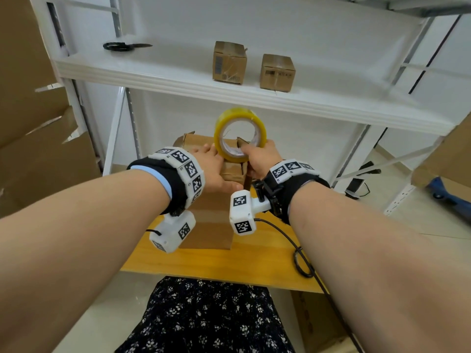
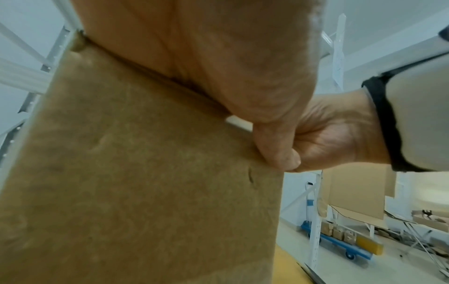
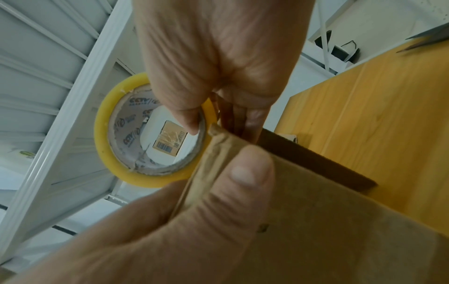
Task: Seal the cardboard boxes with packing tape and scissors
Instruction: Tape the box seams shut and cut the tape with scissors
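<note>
A brown cardboard box stands on the wooden table. My left hand lies flat on its top flaps, with the thumb pressed against the near face of the box. My right hand holds a yellow packing tape roll upright over the box's far right corner. In the right wrist view a finger hooks through the core of the roll and the thumb presses on the box's side. Black scissors lie on the shelf, far left.
The white shelf overhangs the table and carries two small taped boxes. Large cardboard sheets lean at the left. A black cable loops on the table's right side. A blue trolley stands on the floor at the right.
</note>
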Demonstrator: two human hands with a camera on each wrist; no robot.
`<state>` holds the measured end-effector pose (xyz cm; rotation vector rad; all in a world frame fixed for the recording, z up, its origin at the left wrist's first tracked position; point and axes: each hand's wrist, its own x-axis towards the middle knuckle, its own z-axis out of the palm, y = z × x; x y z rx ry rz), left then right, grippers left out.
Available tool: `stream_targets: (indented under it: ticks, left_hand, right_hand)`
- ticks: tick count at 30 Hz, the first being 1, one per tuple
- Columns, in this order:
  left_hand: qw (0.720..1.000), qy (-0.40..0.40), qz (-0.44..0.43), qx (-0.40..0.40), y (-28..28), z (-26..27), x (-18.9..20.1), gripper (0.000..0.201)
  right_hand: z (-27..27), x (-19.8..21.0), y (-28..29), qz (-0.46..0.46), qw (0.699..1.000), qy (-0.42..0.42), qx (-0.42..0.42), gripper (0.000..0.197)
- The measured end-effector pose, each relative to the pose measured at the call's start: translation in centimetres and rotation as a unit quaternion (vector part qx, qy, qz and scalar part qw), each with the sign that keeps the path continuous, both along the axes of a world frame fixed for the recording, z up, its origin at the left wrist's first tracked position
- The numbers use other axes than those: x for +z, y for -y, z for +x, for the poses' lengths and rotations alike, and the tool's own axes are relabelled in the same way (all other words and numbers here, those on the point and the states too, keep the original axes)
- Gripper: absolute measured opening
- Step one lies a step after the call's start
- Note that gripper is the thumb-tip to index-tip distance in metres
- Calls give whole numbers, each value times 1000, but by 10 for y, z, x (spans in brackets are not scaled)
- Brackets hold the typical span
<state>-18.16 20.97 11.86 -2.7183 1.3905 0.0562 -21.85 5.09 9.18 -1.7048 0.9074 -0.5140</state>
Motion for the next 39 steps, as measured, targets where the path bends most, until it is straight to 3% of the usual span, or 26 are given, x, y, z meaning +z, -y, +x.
stream_targets:
  ticks: [4,16,22,26,28,31,35,39]
  left_hand:
    - [1000,-4,11,-7,4,-5,4,106]
    - [1000,-6,17,12,-1,-7,6,106]
    - [999,-13,38,23,3,-12,13,106]
    - [999,-19,34,36,2,-13,13,106]
    - [998,-15,26,47,1,-15,12,105]
    - [998,-13,16,58,1,-18,13,104]
    - [997,-10,17,80,3,-27,14,102]
    - [995,-19,-16,92,0,-23,11,105]
  right_hand:
    - [-27,26,-22,-73,996,-35,-36,45]
    - [-32,22,-18,-77,993,2,-90,31]
    - [-37,22,-20,-78,994,10,-72,34]
    - [-41,23,-22,60,996,53,-35,54]
    - [-45,24,-24,108,993,42,-4,54]
    - [-44,24,-29,90,995,-22,37,65]
    - [-41,30,-31,41,997,-46,49,44]
    - [-38,32,-34,17,997,-65,48,46]
